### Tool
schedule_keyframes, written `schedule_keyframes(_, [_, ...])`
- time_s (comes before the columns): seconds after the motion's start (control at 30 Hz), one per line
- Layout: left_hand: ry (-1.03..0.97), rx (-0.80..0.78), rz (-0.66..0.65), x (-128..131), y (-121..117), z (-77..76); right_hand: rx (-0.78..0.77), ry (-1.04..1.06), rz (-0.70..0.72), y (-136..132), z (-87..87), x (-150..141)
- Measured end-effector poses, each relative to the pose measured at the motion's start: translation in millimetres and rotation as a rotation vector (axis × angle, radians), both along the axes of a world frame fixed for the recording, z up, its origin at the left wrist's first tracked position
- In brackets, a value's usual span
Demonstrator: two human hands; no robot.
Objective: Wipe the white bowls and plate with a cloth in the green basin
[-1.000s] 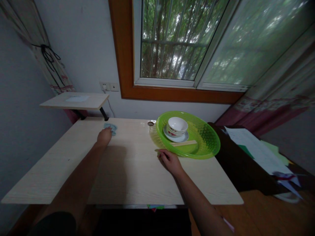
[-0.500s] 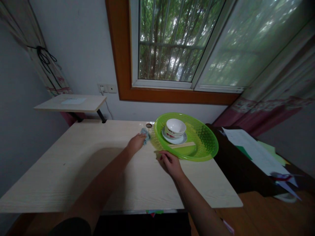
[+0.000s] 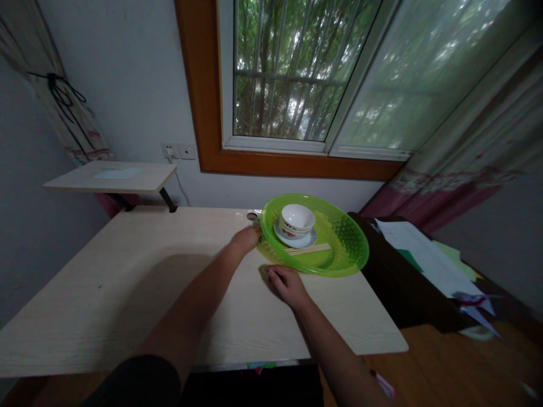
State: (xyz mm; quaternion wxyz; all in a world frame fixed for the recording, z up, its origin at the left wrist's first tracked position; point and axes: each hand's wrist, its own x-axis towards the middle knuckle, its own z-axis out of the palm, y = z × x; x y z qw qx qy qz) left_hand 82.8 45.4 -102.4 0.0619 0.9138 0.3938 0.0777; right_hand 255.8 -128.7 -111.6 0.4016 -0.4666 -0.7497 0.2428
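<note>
My left hand (image 3: 246, 238) is closed at the left rim of a green plastic basin (image 3: 348, 240), low over the table. The light blue cloth it held is now hidden behind the hand and the basin's edge. My right hand (image 3: 288, 285) rests on the table just in front of the basin, fingers curled in, with nothing visible in them. Inside the basin, a stack of white bowls (image 3: 298, 216) with a red pattern sits on a white plate (image 3: 313, 239). Several pale chopsticks (image 3: 309, 249) lie in front of the plate.
The pale wooden table (image 3: 148, 305) carries a raised shelf (image 3: 123, 176) at its back left. A round cable hole (image 3: 253, 216) lies beyond my left hand. To the right, a dark surface holds papers (image 3: 418, 257). Wall and window stand behind the table.
My left hand has moved right with the cloth, up to the basin's left side, and the cloth has gone out of sight. My right hand stays nearly in place, its fingers curled more.
</note>
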Motion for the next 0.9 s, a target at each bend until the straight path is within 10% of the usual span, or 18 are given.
schedule_keyframes(0.5, [-0.053, 0.032, 0.453, -165, 21, -19.3, -0.035, -0.009, 0.034, 0, 3.1, -3])
schedule_keyframes(0.7, [-0.043, -0.019, 0.390, -216, -26, -28.5, -0.071, 0.015, -0.017, 1, 0.6, -2])
schedule_keyframes(0.9, [-0.058, -0.026, 0.226, -212, -107, -32.9, -0.113, 0.020, -0.019, 0, 0.9, -2])
